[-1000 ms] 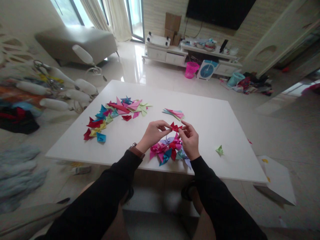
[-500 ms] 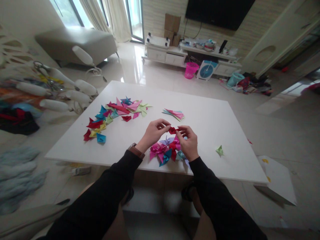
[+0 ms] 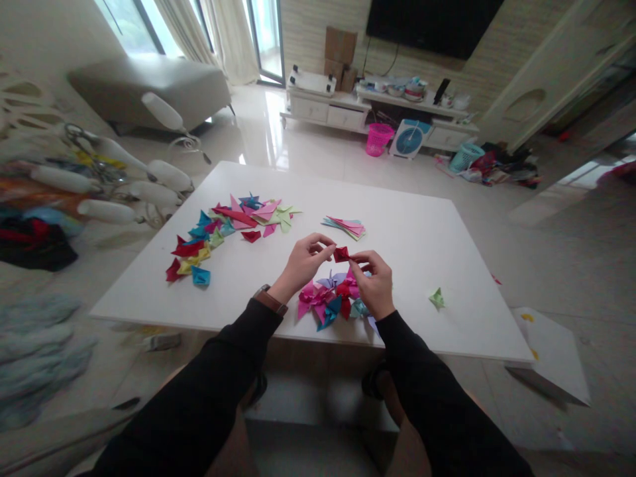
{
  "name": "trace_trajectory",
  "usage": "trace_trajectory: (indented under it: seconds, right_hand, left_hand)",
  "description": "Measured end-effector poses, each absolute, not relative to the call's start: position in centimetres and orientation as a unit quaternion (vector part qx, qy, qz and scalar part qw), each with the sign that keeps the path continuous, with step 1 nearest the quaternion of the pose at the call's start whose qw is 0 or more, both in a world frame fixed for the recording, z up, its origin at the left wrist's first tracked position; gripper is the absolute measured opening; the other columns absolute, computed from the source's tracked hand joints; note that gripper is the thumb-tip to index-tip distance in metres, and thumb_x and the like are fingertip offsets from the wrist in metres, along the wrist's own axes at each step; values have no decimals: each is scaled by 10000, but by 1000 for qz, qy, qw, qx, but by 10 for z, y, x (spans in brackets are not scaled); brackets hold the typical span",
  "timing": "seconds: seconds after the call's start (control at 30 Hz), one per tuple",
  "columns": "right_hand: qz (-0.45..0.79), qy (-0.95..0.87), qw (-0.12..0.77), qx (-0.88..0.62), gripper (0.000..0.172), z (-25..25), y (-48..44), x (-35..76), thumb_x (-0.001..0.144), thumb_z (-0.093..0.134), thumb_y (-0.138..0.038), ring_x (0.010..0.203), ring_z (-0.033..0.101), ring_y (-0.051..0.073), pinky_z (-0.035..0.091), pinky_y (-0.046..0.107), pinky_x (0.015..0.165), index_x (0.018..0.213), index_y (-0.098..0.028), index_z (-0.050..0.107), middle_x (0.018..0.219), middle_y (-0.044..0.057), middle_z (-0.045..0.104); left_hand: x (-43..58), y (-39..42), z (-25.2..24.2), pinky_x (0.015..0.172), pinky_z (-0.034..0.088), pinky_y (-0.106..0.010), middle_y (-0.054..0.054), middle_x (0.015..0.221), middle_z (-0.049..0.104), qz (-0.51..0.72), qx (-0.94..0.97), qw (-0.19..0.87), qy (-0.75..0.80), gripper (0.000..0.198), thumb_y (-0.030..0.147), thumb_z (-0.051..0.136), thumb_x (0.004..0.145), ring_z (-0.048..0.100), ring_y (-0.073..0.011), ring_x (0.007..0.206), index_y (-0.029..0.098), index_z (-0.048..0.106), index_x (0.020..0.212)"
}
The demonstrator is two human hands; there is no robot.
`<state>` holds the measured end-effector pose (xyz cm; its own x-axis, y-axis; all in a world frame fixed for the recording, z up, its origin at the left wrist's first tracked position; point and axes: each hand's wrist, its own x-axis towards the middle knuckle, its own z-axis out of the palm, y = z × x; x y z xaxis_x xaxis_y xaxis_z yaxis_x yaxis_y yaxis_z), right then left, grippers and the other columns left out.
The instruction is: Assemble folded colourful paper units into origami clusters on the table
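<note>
Both my hands pinch one small folded red paper piece (image 3: 340, 253) above the near middle of the white table (image 3: 427, 252). My left hand (image 3: 304, 260) grips its left side with fingertips closed. My right hand (image 3: 375, 279) holds its right side, fingers curled. Just under my hands lies a cluster of folded paper shapes (image 3: 330, 297) in pink, red, blue and lilac.
A spread of coloured folded papers (image 3: 223, 228) lies at the table's left. A small stack of paper squares (image 3: 346, 226) sits beyond my hands. One green folded piece (image 3: 436, 298) lies at the right. A white sheet (image 3: 551, 354) lies on the floor off the table's right corner.
My hands have drawn closer together and dropped slightly. The red paper piece looks more compact than a second ago.
</note>
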<state>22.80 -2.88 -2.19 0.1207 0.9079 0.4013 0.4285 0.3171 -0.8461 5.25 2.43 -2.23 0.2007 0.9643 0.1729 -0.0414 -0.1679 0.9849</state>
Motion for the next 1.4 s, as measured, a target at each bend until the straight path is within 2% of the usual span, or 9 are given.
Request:
trace_trajectory:
  seconds: [0.3,0.43,0.5,0.63,0.83,0.97,1.07,1.23,1.4]
  right_hand:
    - [201,-585,541,-570,124,-33,-21,259,880,647,-309,775,674,179,521,290,658,895,-196,697,851,35,709]
    - [116,-540,534,-641,162,-33,-17,327,829,673,-338,699,651,176,495,286,612,846,-179,696,791,38,707]
    - [52,-515,508,-688,146,-33,-22,373,789,680,-319,696,649,185,487,298,637,803,-175,692,758,43,705]
    - [15,-472,396,-788,117,-39,-48,456,693,691,-301,655,631,208,473,340,682,702,-185,673,689,62,695]
    - [-11,-417,204,-886,100,-59,-79,513,660,684,-325,694,621,253,426,365,657,672,-225,683,768,106,737]
    - [25,-398,81,-913,151,-70,-79,516,662,697,-374,734,633,268,411,357,646,727,-241,725,825,118,741]
    - [26,-393,35,-919,216,-69,-75,509,707,675,-430,788,644,276,417,354,666,820,-257,735,924,111,749]
    - [-14,-425,89,-901,301,-51,-66,483,751,643,-418,850,645,268,434,358,709,989,-244,707,1057,98,736]
    - [7,-501,208,-840,239,-34,-44,423,777,621,-386,756,630,224,455,366,727,937,-223,693,1008,80,727]
  left_hand:
    - [43,29,-24,648,531,-269,-11,842,667,507,565,501,415,195,339,674,797,658,-124,642,173,666,898]
    - [36,31,-25,639,527,-268,-18,884,664,503,562,498,428,192,328,682,779,657,-119,633,167,671,883]
    - [33,32,-25,635,527,-269,-19,887,663,500,561,497,432,190,323,685,768,655,-120,628,166,671,874]
    - [28,33,-26,631,531,-277,-21,889,670,487,570,490,444,180,305,691,752,658,-126,626,169,674,869]
    - [25,37,-31,599,513,-277,-27,840,677,466,583,476,466,199,313,702,743,664,-144,615,162,671,869]
    - [25,38,-31,621,510,-283,-35,873,691,437,602,460,484,202,328,679,755,671,-150,634,161,661,868]
    - [22,38,-30,643,508,-291,-39,898,701,405,621,448,499,206,335,647,779,686,-163,666,164,658,895]
    - [14,38,-31,663,499,-295,-38,892,706,377,640,435,509,185,309,604,805,698,-173,692,171,653,917]
    - [6,34,-35,674,488,-286,-39,868,716,337,663,396,538,183,226,562,818,678,-168,720,170,670,953]
